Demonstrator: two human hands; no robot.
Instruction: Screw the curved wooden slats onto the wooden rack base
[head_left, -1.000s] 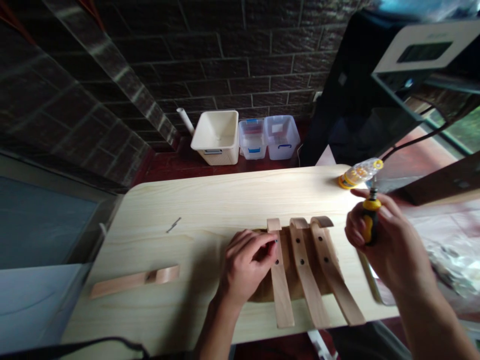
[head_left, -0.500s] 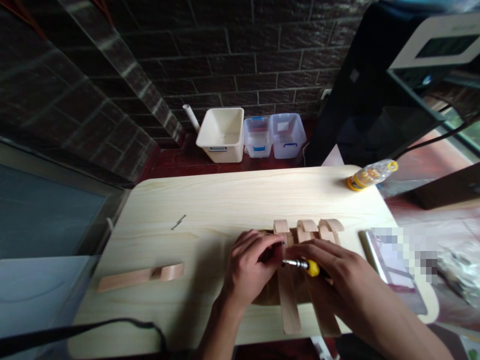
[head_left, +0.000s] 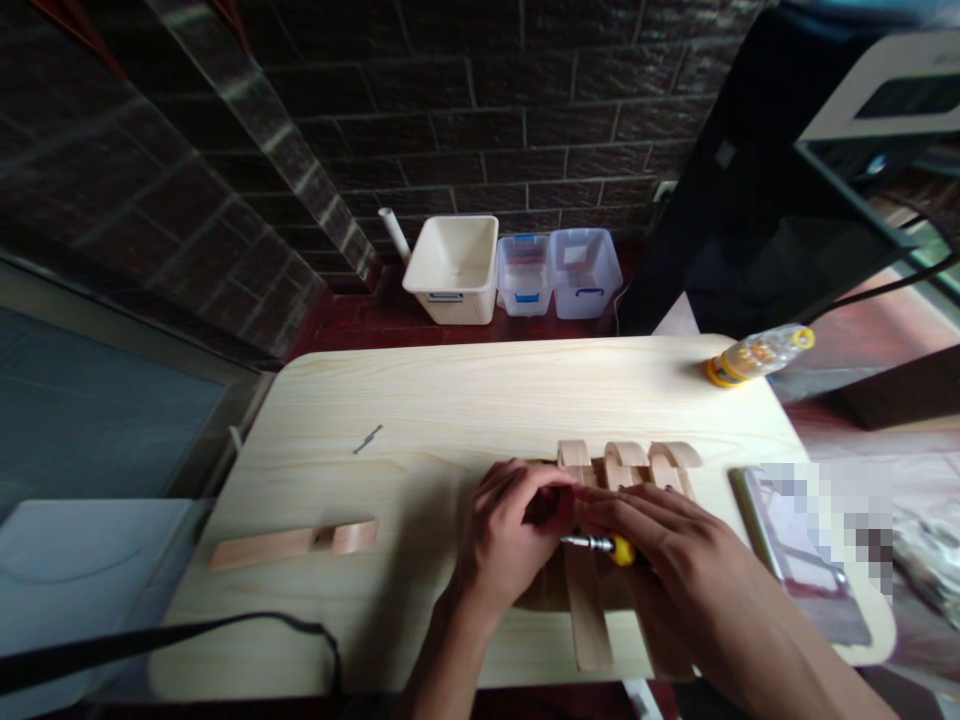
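Observation:
My right hand [head_left: 679,550] is closed around a screwdriver [head_left: 621,550] with a yellow handle end and a metal shaft pointing left. My left hand [head_left: 504,535] is curled closed, its fingertips meeting those of the right hand; whatever lies in that pinch is hidden. Beneath both hands is a brown wooden piece [head_left: 551,590], mostly covered. Across it lie pale wooden strips with curled far ends: a left strip [head_left: 589,625], a middle one [head_left: 624,455] and a right one [head_left: 675,458]. The screwdriver's tip is over the left strip; contact is unclear.
A loose curled wooden strip [head_left: 262,548] and small dark screws or pins [head_left: 367,440] lie on the left of the table [head_left: 450,390]. A clear, yellow-based bottle [head_left: 754,357] stands at the back right, above a flat glossy object [head_left: 806,575]. Bins [head_left: 454,305] sit beyond the table.
My right fingers have come left to meet my left fingertips. A small dark tip seen at my left fingers is now covered. The view has shifted slightly.

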